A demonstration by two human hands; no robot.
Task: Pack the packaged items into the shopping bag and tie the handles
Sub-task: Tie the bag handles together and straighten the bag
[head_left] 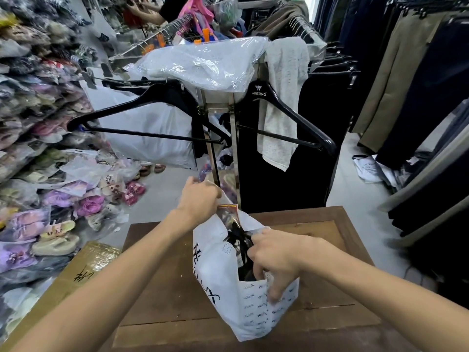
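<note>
A: On what surface does the work happen?

B: On a brown wooden table (162, 295) with visible plank seams, near the camera. At its left side lies a flat cardboard box (83, 265) with tape and some handwriting.

A: And the room around?

B: It is a clothing shop. Far behind the table stands a metal rack (234, 158) with two black hangers (152, 107), one printed "ARISTINO", and a grey cloth (281, 97) is draped over it. A garment in clear plastic (200, 62) lies on top of the rack. On the left, bagged slippers (63, 207) are piled on the floor and on shelves. On the right hang dark and khaki trousers (401, 77).

A: Where is the shopping bag?

B: The white shopping bag (248, 308) with printed lettering stands on the table, in the middle, with its mouth open upward. A dark packaged item (236, 247) is inside it, partly sticking out at the far side.

A: How are the hands?

B: The left hand (200, 199) is raised at the far edge of the bag, fingers closed around the plastic top of the bag or package; I cannot tell which. The right hand (276, 262) is at the near rim, fingers curled downward, pinching the bag's edge.
</note>
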